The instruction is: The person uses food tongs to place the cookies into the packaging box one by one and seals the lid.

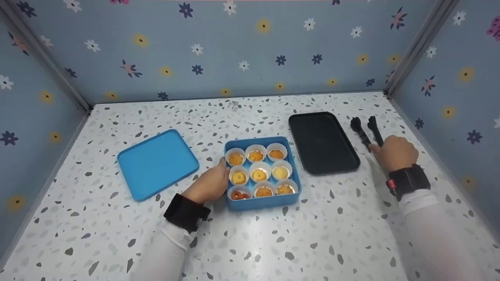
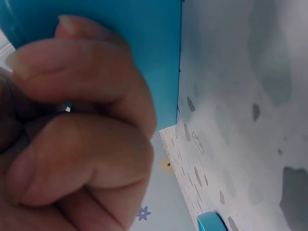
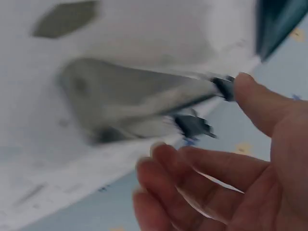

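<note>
A blue square box (image 1: 263, 203) stands in the middle, holding several small golden cookies (image 1: 259, 174) in white paper cups. Its front-left cup contains reddish-brown, pretzel-like pieces (image 1: 237, 194). My left hand (image 1: 211, 182) grips the box at its left wall; in the left wrist view the curled fingers (image 2: 91, 149) lie against that wall, thumb hidden. To the far right, black tongs (image 1: 361, 134) lie with their claw-like tips spread. Over them is my right hand (image 1: 397, 153), thumb and fingers apart in the right wrist view, where the tongs look blurred. Whether it touches them is unclear.
A blue lid (image 1: 158, 164) lies flat to the left of the box. Between box and tongs lies a black rectangular tray (image 1: 322, 142). Flower-patterned panels (image 1: 250, 47) enclose the speckled table (image 1: 254, 246) at the back and sides.
</note>
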Motion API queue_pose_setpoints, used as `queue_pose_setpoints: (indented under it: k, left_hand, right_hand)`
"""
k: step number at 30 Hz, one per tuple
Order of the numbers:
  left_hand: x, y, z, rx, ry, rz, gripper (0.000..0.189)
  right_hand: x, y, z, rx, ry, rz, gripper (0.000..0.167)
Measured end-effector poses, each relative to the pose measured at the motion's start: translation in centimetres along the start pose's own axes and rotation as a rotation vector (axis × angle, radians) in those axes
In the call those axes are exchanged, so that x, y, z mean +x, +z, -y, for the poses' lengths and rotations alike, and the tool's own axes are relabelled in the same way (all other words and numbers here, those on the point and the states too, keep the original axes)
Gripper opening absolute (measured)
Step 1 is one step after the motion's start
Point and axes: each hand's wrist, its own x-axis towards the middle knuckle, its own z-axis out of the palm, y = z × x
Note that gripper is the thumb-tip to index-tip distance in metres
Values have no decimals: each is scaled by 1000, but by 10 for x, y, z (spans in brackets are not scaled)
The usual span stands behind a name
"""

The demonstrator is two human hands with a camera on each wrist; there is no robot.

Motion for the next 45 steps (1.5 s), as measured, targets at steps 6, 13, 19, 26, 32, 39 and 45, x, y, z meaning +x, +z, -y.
queue_pose_setpoints:
  k: [6, 13, 19, 26, 32, 39, 45]
  left_hand:
    - [-1, -1, 3, -6, 24, -14, 62]
    - [3, 0, 5, 42, 50, -33, 60]
    - [1, 1, 5, 4, 67, -31, 60]
    - [-1, 3, 5, -23, 84, -40, 59]
    - [-2, 2, 4, -30, 96, -41, 59]
    - [0, 2, 4, -4, 93, -47, 59]
    - [-2, 0, 7, 4, 89, -50, 58]
  right_hand:
    - [-20, -24, 66, 329, -247, -259, 37]
    - [-48, 8, 144, 597, -354, -55, 32]
    - [-68, 42, 184, 560, -397, 111, 38]
    - [-72, 52, 189, 431, -386, 44, 45]
    - [-64, 58, 176, 411, -363, 193, 34]
    - [-59, 61, 166, 447, -424, 259, 41]
    - [-59, 61, 167, 441, -428, 267, 41]
